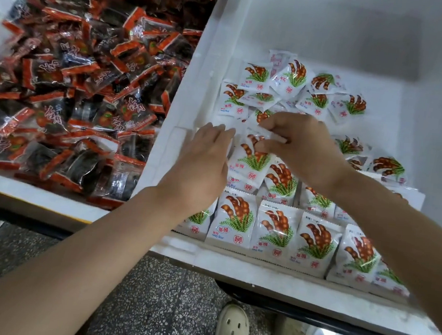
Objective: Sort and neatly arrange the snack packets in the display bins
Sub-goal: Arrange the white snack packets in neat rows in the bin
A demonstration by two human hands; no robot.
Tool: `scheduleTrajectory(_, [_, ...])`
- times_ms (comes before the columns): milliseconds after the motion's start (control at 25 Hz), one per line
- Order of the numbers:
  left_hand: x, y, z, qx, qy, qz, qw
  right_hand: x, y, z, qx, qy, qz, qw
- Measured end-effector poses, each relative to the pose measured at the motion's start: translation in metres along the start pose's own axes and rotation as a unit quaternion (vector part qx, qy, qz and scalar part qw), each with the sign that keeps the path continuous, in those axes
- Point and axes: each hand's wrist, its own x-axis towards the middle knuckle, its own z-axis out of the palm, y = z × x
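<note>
Snack packets in white wrappers printed with brown pods and green leaves lie in the white foam bin in front of me, on the right of the head view. Along the near wall they stand in a tidy row, upright and shoulder to shoulder, with a second row packed just behind. Farther back a loose heap lies scattered at all angles, and past it the floor of the bin is bare.

My right hand reaches in from the right, between the rows and the heap. Its fingers are curled and, with my thumb, they pinch the top edge of one white packet, which stands tilted just behind the rows.

My left hand is by the left wall of the same bin, palm down, fingers straight and held close together, pointing away from me. It sits just left of the pinched packet; whether it touches the packets underneath I cannot tell.

On the left, a second bin touches the first, wall to wall. It is filled with a jumble of red-and-black packets in clear film, piled in no order.

Below the bins I see a speckled floor and a pale shoe.
</note>
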Motion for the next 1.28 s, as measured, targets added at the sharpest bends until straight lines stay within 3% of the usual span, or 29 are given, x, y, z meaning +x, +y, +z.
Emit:
scheduleTrajectory(160, [-0.002, -0.005, 0.004, 0.036, 0.023, 0.038, 0.998, 0.002, 0.001, 0.011, -0.065, -0.053, -0.033, 0.996])
scheduleTrajectory(400, [0.001, -0.002, -0.002, 0.043, 0.031, 0.032, 0.998, -0.002, 0.011, 0.014, -0.125, -0.053, -0.111, 0.984])
scheduleTrajectory(520, [0.020, 0.006, -0.011, -0.010, 0.050, 0.020, 0.999, 0.007, 0.024, -0.003, -0.080, 0.009, -0.083, 0.993])
scheduleTrajectory(640, [0.059, 0.016, -0.011, -0.015, 0.028, 0.015, 0.999, 0.033, 0.051, -0.024, -0.123, 0.085, -0.025, 0.988])
scheduleTrajectory(760, [0.094, 0.020, -0.002, -0.011, -0.019, -0.006, 1.000, 0.056, 0.075, -0.037, -0.180, 0.046, 0.032, 0.982])
scheduleTrajectory(920, [0.122, 0.017, 0.012, -0.013, -0.064, -0.025, 0.998, 0.068, 0.092, -0.039, -0.243, -0.002, 0.020, 0.970])
scheduleTrajectory(1080, [0.126, 0.019, 0.018, 0.027, -0.026, -0.017, 0.999, 0.062, 0.094, -0.049, -0.235, -0.008, -0.011, 0.972])
scheduleTrajectory(1280, [0.124, 0.025, 0.017, -0.038, 0.002, -0.066, 0.997, 0.046, 0.087, -0.058, -0.173, 0.000, -0.057, 0.983])
